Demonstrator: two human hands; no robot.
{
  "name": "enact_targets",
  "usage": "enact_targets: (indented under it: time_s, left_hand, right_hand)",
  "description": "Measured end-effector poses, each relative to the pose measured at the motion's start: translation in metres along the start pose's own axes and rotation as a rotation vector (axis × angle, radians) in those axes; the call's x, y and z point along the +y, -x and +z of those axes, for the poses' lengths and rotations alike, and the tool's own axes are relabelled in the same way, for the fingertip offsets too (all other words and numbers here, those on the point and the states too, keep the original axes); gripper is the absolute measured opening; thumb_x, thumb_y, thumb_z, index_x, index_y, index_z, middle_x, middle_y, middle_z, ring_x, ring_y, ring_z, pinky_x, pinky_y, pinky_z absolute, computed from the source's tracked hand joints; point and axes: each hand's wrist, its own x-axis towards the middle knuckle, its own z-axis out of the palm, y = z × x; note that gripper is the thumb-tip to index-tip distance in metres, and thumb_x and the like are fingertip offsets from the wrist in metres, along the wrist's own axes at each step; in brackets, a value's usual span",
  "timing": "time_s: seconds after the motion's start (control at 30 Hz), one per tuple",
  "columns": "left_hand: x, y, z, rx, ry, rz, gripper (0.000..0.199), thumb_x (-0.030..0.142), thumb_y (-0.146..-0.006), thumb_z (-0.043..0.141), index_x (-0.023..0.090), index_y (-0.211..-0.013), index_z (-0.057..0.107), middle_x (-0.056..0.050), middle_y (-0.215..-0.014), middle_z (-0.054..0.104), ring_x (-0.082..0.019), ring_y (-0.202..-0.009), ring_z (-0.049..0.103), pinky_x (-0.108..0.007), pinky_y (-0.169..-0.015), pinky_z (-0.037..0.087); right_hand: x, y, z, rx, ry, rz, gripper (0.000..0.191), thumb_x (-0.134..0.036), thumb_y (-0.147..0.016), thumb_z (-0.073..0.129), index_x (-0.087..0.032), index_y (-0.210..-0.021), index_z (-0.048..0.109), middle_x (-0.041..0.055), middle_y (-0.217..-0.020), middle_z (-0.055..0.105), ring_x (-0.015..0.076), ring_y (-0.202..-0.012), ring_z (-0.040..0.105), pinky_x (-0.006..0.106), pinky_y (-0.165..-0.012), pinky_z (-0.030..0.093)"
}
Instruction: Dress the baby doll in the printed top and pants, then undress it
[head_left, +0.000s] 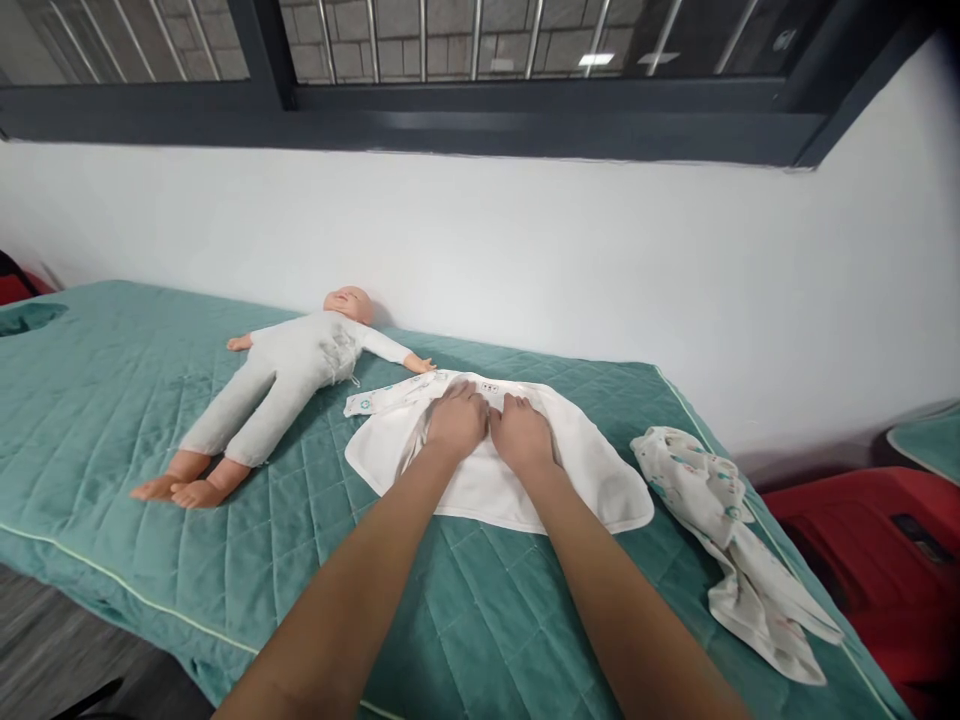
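Observation:
A white baby garment (pixel 495 500) lies spread on the green quilted cover, with one print-trimmed sleeve (pixel 390 395) reaching out to the left. My left hand (pixel 459 418) rests on it near the top edge, fingers curled into the cloth. Right beside it, my right hand (pixel 520 430) is also closed on the garment, thumb toward the other hand. A small dark label shows at the neckline above the hands. The fingertips are partly hidden. To the left, a baby doll (pixel 292 365) in a pale body lies on its back, one hand close to the sleeve.
A crumpled white printed baby garment (pixel 720 520) lies at the right edge of the green quilted cover (pixel 165 570). Beyond that edge stands a red chair (pixel 862 540). Behind the bed are a white wall (pixel 525 260) and a dark window frame (pixel 480 125) with bars.

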Motion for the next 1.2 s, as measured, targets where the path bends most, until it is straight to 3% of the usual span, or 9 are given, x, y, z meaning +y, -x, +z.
enact_targets:
  time_s: [0.1,0.27,0.43,0.63,0.8,0.9,1.0,1.2]
  left_hand:
    - [-0.004,-0.002,0.003,-0.058,0.007,0.099,0.037,0.021,-0.096,0.038,0.014,-0.122,0.063,-0.011,-0.143,0.056,-0.019,-0.138,0.045,-0.034,-0.119,0.029]
    - [-0.011,-0.007,0.007,-0.072,0.011,0.02,0.051,0.028,-0.1,0.025,0.012,-0.143,0.047,-0.007,-0.155,0.043,-0.021,-0.145,0.035,-0.04,-0.121,0.026]
    - [-0.008,-0.011,0.007,-0.097,0.022,-0.139,0.058,0.039,-0.099,0.023,0.015,-0.15,0.039,-0.004,-0.161,0.03,-0.027,-0.146,0.031,-0.046,-0.122,0.023]
    - [-0.005,-0.01,0.004,-0.111,0.052,-0.253,0.065,0.047,-0.098,0.023,0.017,-0.156,0.026,-0.002,-0.165,0.015,-0.029,-0.15,0.024,-0.047,-0.121,0.025]
    - [-0.005,-0.01,0.004,-0.071,0.053,-0.263,0.067,0.043,-0.098,0.023,0.01,-0.156,0.024,-0.007,-0.165,0.015,-0.027,-0.15,0.023,-0.043,-0.122,0.026]
    - [-0.005,-0.009,0.004,-0.057,0.062,-0.275,0.067,0.041,-0.098,0.024,0.007,-0.155,0.024,-0.009,-0.165,0.015,-0.028,-0.15,0.023,-0.042,-0.122,0.025]
    - [-0.005,-0.009,0.003,-0.068,0.074,-0.281,0.066,0.041,-0.099,0.024,0.005,-0.154,0.027,-0.012,-0.164,0.019,-0.028,-0.15,0.023,-0.041,-0.123,0.022]
    - [-0.005,-0.011,0.004,-0.098,0.089,-0.279,0.062,0.037,-0.099,0.026,0.004,-0.152,0.031,-0.017,-0.163,0.022,-0.028,-0.15,0.023,-0.041,-0.123,0.022]
  right_hand:
    - [-0.011,-0.008,0.002,-0.067,0.063,0.066,0.04,-0.022,-0.098,0.034,-0.002,-0.122,0.059,0.0299,-0.128,0.059,0.0352,-0.125,0.053,0.043,-0.099,0.04]
    - [-0.018,-0.027,0.012,-0.123,0.066,0.142,0.053,-0.029,-0.097,0.035,0.007,-0.132,0.052,0.0384,-0.14,0.046,0.0421,-0.136,0.042,0.051,-0.105,0.034]
    - [-0.003,-0.029,0.021,-0.11,0.05,0.088,0.062,-0.038,-0.1,0.029,0.001,-0.148,0.035,0.0324,-0.155,0.029,0.0361,-0.147,0.027,0.045,-0.115,0.022]
    - [0.007,-0.029,0.024,-0.056,-0.031,0.061,0.066,-0.044,-0.1,0.033,-0.007,-0.154,0.026,0.0276,-0.161,0.016,0.0365,-0.15,0.017,0.044,-0.117,0.022]
    - [0.011,-0.033,0.025,-0.001,-0.057,0.045,0.061,-0.028,-0.099,0.033,-0.007,-0.155,0.021,0.0228,-0.164,0.007,0.0306,-0.152,0.012,0.039,-0.119,0.02]
    - [0.013,-0.034,0.026,-0.021,-0.065,0.033,0.058,-0.023,-0.098,0.03,-0.004,-0.153,0.025,0.0241,-0.163,0.013,0.0287,-0.152,0.014,0.038,-0.119,0.02]
    - [0.013,-0.035,0.028,-0.053,-0.076,0.048,0.059,-0.032,-0.1,0.028,-0.001,-0.15,0.029,0.0263,-0.16,0.02,0.0296,-0.15,0.019,0.039,-0.119,0.021]
    - [0.008,-0.035,0.028,-0.131,-0.074,0.061,0.074,-0.049,-0.101,0.023,0.003,-0.153,0.022,0.0277,-0.161,0.012,0.0314,-0.152,0.009,0.041,-0.121,0.014]
